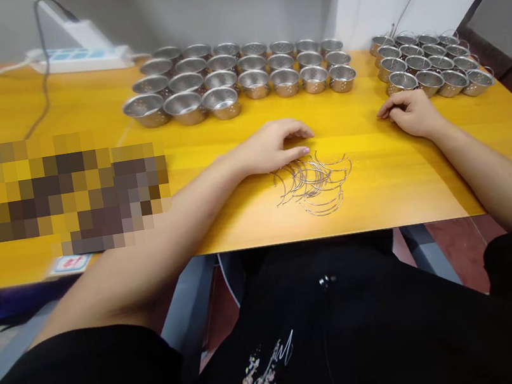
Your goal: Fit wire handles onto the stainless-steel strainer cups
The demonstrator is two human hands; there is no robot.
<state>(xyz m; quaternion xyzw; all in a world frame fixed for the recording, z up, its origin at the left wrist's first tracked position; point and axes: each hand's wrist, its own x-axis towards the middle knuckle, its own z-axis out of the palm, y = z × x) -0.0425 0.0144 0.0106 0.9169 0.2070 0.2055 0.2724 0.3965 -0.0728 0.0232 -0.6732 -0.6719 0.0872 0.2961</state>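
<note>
My left hand [280, 143] rests palm-down on the yellow table, thumb apart from the curved fingers, nothing held. Just below it lies a loose pile of thin curved wire handles [314, 178], and the thumb is close to their upper edge. My right hand [412, 114] lies farther right, fingers loosely bent toward the left, with nothing visible in them. It is nearest to the front of a group of small metal buckets with wire handles [429, 82]. Small perforated metal cups [254, 83] without visible handles stand in rows behind my left hand.
A white power strip [82, 59] with cables lies at the back left of the yellow table [243, 232]. A blurred-out patch [69, 200] covers part of the left side. A small card [70, 264] lies at the front edge. A wall stands behind.
</note>
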